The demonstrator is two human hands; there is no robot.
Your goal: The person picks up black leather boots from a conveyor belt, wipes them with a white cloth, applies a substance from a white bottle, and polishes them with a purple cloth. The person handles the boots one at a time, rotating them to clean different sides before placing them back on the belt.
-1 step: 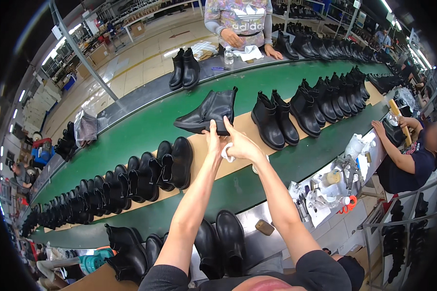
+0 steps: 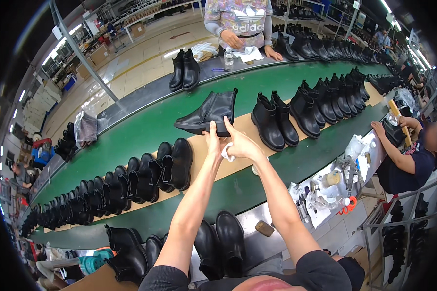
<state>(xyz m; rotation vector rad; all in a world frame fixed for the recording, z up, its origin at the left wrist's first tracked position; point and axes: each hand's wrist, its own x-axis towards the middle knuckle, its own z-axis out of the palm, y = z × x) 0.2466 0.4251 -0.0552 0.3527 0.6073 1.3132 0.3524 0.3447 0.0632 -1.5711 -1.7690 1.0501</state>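
Observation:
A black ankle boot point(image 2: 210, 109) is held up over the green conveyor, toe to the left and shaft up. My left hand point(image 2: 213, 141) grips it from below near the heel, with fingertips on the sole edge. Close beside it, my right hand point(image 2: 245, 146) has a finger stretched up against the heel. A small white cloth point(image 2: 227, 152) is tucked in its curled fingers. The far side of the boot and the fingers behind it are hidden.
Rows of black boots point(image 2: 272, 121) stand right and lie left on the cardboard-covered belt point(image 2: 131, 128). More boots point(image 2: 230, 237) sit on the near metal ledge beside a brown block point(image 2: 264, 228). Across the belt stands a person point(image 2: 240, 29); another works at right near tools and bottles point(image 2: 331, 182).

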